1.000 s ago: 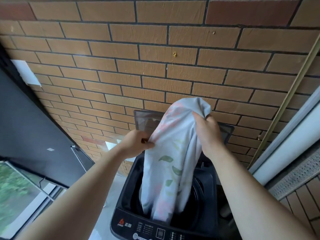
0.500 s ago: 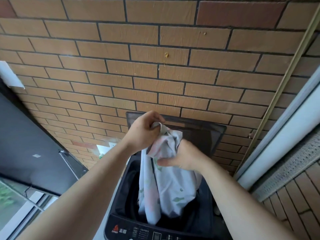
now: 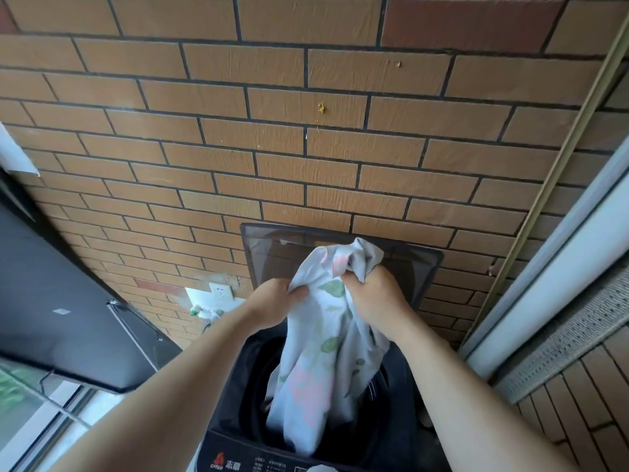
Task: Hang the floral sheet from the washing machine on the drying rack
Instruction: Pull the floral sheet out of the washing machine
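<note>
The floral sheet (image 3: 316, 362), white with green leaves and pink blooms, hangs bunched out of the drum of the black top-loading washing machine (image 3: 235, 451). My left hand (image 3: 275, 303) grips its left edge. My right hand (image 3: 372, 294) grips a bunched fold near the top, and a tuft of cloth sticks up above that fist. The sheet's lower end still lies inside the drum. The machine's tinted lid (image 3: 258, 253) stands raised against the wall. No drying rack is in view.
A brick wall (image 3: 306, 148) rises right behind the machine, with a white socket (image 3: 221, 291) low on it. A dark panel (image 3: 51, 301) slopes at the left above a window. A white frame and grey perforated strip (image 3: 571, 328) run along the right.
My left hand dropped from the sheet's top to its left edge. My right hand rose and took the bunched top. More of the sheet hangs out of the drum.
</note>
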